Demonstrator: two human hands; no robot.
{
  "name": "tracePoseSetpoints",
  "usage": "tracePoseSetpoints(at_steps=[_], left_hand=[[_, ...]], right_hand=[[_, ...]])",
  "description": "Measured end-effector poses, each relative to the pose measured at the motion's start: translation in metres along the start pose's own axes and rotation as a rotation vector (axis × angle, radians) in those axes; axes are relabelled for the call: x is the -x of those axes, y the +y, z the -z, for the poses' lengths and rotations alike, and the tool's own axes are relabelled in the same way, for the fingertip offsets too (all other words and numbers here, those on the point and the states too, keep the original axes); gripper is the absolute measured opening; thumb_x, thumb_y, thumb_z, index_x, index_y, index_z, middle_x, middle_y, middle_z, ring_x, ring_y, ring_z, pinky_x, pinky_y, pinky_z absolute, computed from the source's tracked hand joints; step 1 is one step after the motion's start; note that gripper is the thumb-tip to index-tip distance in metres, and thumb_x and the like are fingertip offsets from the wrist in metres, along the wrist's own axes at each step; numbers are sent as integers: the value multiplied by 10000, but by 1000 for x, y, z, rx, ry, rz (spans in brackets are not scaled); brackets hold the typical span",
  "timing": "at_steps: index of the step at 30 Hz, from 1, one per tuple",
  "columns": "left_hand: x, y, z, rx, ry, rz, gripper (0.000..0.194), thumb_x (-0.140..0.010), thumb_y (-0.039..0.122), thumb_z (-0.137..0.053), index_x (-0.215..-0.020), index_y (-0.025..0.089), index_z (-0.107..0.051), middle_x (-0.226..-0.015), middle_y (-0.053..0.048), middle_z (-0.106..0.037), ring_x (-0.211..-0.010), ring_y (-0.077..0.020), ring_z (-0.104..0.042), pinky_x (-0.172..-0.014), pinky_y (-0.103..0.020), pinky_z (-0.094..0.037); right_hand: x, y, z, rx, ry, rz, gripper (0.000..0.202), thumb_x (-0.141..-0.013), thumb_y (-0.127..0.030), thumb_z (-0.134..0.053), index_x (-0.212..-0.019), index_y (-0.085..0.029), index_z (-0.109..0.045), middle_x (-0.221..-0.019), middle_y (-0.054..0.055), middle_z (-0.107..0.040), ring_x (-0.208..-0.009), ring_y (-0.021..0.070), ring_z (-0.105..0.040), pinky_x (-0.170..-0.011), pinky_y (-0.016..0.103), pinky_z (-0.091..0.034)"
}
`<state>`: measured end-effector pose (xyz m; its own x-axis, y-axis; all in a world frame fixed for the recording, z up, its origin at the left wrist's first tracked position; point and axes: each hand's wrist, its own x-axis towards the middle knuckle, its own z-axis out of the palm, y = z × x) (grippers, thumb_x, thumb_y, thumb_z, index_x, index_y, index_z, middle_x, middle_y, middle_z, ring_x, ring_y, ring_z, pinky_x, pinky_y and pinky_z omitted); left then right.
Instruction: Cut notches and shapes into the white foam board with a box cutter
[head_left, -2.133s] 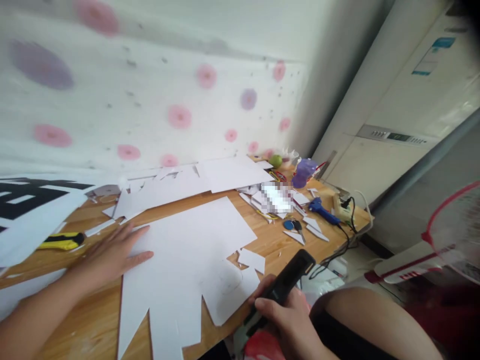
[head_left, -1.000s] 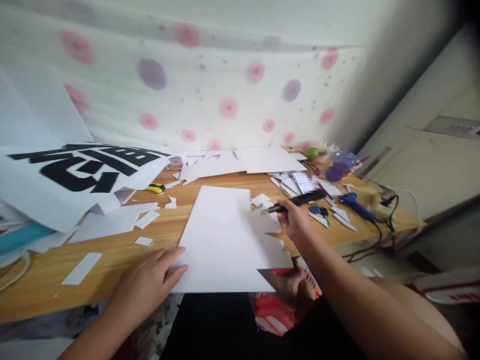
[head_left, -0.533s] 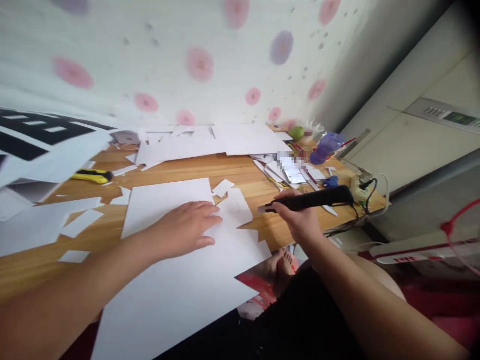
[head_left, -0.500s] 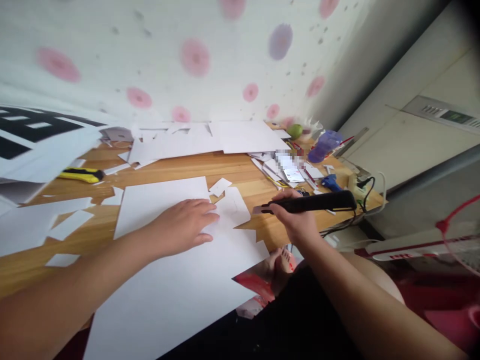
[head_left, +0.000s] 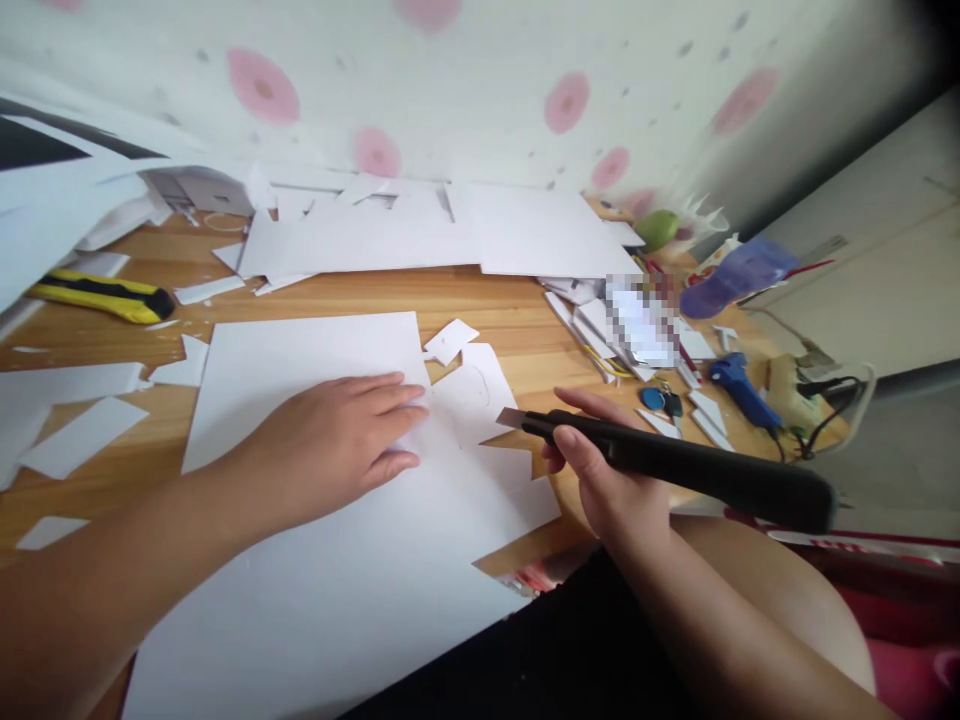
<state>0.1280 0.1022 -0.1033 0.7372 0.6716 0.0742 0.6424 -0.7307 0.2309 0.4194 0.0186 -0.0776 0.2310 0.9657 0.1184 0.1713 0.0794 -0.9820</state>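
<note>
1. I am resting my left hand [head_left: 349, 437] on top of the big white sheet [head_left: 337, 600]. It is lying open and flat, and the fingers are pointing to the right side of the sheet.

2. I am gripping a black knife [head_left: 675, 465] in my right hand [head_left: 619, 500], just off the right side of the big sheet. The fingers are wrapping around the handle. The thin blade [head_left: 511, 417] is pointing at the right edge of the sheet, but I am not able to tell if it is touching the sheet.

3. The big sheet is lying flat on the wooden table [head_left: 390, 290]. Its right edge is showing pointy gaps, and a faint curved line is showing near there. Something black [head_left: 487, 670] is showing just past its near edge.

4. A small white scrap [head_left: 451, 342] is lying just beside the top right part of the big sheet.

5. To the left of the big sheet, a yellow and black knife [head_left: 105, 294] is lying near some more white bits [head_left: 86, 437].

6. Past the far edge of the big sheet, other white sheets [head_left: 540, 228] are lying in a row.

7. Well to the right of the big sheet, some keys [head_left: 673, 403] are lying near a blue glue gun [head_left: 746, 393]. Farther back on that side, a green fruit [head_left: 657, 230] is sitting near a purple see-through thing [head_left: 739, 277].
</note>
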Motion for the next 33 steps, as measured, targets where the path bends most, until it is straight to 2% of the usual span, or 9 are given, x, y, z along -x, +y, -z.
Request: tracePoseSetpoints(at_steps=[5, 7, 10, 15, 18, 21, 24, 28, 33], left_hand=[[1, 4, 4, 3, -41, -84, 414, -1044, 424, -568, -1437, 322, -650, -1587, -19, -595, -1528, -333, -473, -1277, -512, -392], [1, 5, 6, 8, -82, -105, 492, -1012, 455, -656, -1491, 356, -596, -1626, -12, -554, -1559, -366, -422, -1281, -558, -376], [1, 8, 9, 14, -135, -71, 643, -927, 558, -778, -1514, 414, -558, -1652, -33, -521, -1565, -436, -388, -1250, -654, -377], [2, 14, 10, -25, -135, -61, 668, -887, 574, -825, -1492, 441, -576, -1650, -94, -504, -1533, -510, -399, -1184, -760, -386], [1, 17, 10, -87, -121, -97, 722, -872, 562, -846, -1517, 424, -553, -1634, -135, -511, -1510, -517, -427, -1143, -770, -428], [1, 18, 11, -124, -114, -124, 724, -873, 534, -851, -1520, 405, -552, -1610, -154, -527, -1496, -511, -449, -1120, -759, -457], [2, 17, 11, -130, -95, -128, 699, -867, 512, -855, -1497, 411, -572, -1592, -143, -546, -1481, -505, -465, -1114, -752, -465], [2, 16, 12, -103, -64, -134, 688, -850, 500, -870, -1472, 420, -587, -1569, -118, -572, -1453, -493, -497, -1109, -733, -479], [4, 17, 12, -118, -57, -150, 618, -902, 471, -822, -1469, 394, -589, -1572, -113, -564, -1452, -485, -498, -1111, -723, -480]], right_hand=[[-4, 4, -10, 212, -42, 103, 266, -861, -403, -850, -1087, -282, -779, -867, 22, -790, -733, 194, -745, -711, 345, -615], [-2, 3, -14, 299, -33, 100, 267, -826, -393, -875, -1056, -300, -775, -935, 22, -805, -817, 212, -764, -771, 362, -613], [4, 3, -17, 362, -24, 78, 276, -805, -392, -882, -1024, -295, -744, -905, 9, -794, -801, 211, -754, -761, 359, -591], [6, 6, -15, 325, -76, 114, 236, -844, -372, -848, -1021, -286, -718, -889, 4, -790, -775, 195, -744, -727, 327, -587], [-10, 6, -8, 250, -211, 137, 240, -846, -376, -858, -1033, -274, -747, -907, 18, -807, -791, 194, -753, -726, 315, -601], [-41, 5, 1, 127, -501, 119, 261, -821, -329, -882, -1048, -235, -792, -976, 47, -822, -841, 194, -760, -742, 296, -608], [-75, 7, 5, 59, -765, 45, 204, -830, -284, -868, -1000, -188, -807, -886, 43, -805, -737, 164, -723, -657, 264, -580], [-96, 12, 2, -36, -806, -83, 207, -800, -294, -892, -927, -163, -795, -748, 6, -748, -641, 133, -664, -612, 251, -559], [-94, 10, 1, 19, -809, -24, 206, -796, -270, -901, -943, -160, -807, -849, 37, -782, -730, 154, -703, -662, 255, -579]])
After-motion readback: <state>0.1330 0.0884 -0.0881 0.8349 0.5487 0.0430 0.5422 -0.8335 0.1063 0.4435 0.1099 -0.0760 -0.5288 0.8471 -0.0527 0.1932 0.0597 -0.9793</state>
